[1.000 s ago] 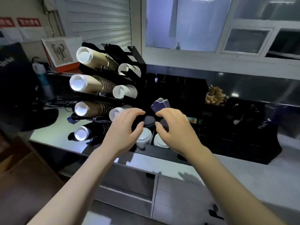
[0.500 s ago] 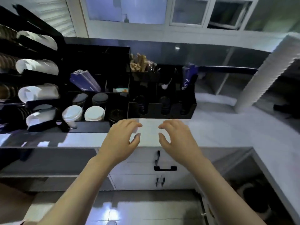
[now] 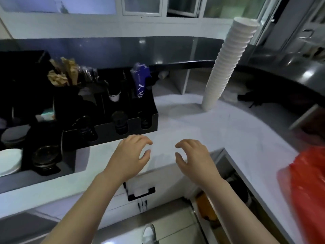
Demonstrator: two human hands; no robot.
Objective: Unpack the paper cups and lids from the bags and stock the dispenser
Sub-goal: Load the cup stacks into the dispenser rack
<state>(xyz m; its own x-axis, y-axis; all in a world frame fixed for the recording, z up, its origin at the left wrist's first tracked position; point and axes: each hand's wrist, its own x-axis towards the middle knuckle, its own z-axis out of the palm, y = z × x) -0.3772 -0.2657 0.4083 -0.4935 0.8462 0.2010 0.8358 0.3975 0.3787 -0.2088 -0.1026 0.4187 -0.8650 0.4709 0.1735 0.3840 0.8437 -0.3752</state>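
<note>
A tall leaning stack of white paper cups (image 3: 226, 64) stands on the white counter (image 3: 202, 127) at the back right. My left hand (image 3: 131, 155) and my right hand (image 3: 194, 157) hover side by side over the counter's front edge, fingers loosely curled, holding nothing. A black organiser (image 3: 112, 120) with lid slots sits to the left of my hands. White lids (image 3: 8, 161) show at the far left edge. A red plastic bag (image 3: 306, 187) lies on the counter at the right, blurred.
Brown napkins (image 3: 61, 74) and a blue packet (image 3: 140, 81) stick out of the organiser's back. A raised dark ledge (image 3: 263, 74) curves behind the cups. Below the counter are white cabinet doors with a black handle (image 3: 140, 192).
My view has swung right, away from the cup dispenser rack, which has left the frame. The cup stack and red bag have come closer into view. Both hands stay empty.
</note>
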